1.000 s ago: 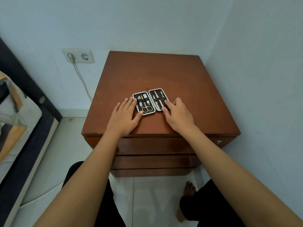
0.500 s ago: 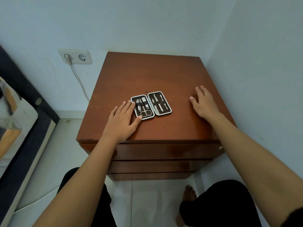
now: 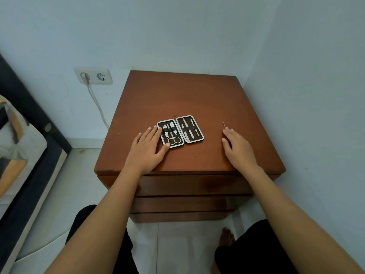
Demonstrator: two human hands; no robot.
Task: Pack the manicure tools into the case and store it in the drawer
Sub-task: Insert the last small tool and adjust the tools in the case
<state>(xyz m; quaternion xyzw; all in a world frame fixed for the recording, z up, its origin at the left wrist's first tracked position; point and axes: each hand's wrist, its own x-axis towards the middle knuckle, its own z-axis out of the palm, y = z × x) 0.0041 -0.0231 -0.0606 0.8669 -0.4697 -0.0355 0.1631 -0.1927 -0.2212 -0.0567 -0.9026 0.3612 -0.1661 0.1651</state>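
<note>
The manicure case [image 3: 180, 131] lies open and flat on the brown wooden table [image 3: 177, 95], two dark halves rimmed in silver, scissors [image 3: 173, 139] in the left half. One thin metal tool [image 3: 224, 124] lies apart. The left hand [image 3: 147, 150] touches the case, fingers spread; the right hand [image 3: 238, 148] rests flat, holding nothing.

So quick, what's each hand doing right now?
Left hand: open, flat, fingers resting on the open case.
Right hand: open, holding nothing, near a thin loose tool.
</note>
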